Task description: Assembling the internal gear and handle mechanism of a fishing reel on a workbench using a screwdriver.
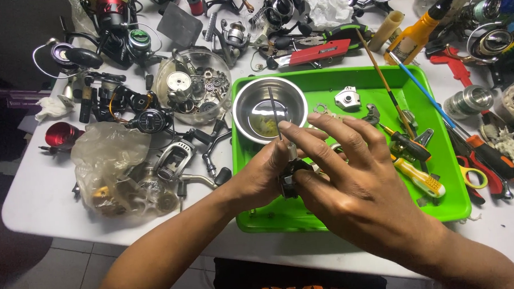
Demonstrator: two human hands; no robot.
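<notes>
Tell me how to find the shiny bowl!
Find the bright green tray on the white table. The bowl sits in its far left corner, just beyond the left hand. It is the only round silver thing in the tray; the round tub beside it is clear plastic.

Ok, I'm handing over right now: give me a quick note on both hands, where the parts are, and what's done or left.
Left hand: grips a small dark metal reel part over the green plastic tray.
Right hand: fingertips pinch a thin metal rod standing up from that part.
Round steel bowl sits in the tray's far left corner; yellow-handled screwdriver lies right of the hands.
Done: loose small parts lie in the tray.
Left: the rod is not yet free or seated; I cannot tell which.
</notes>
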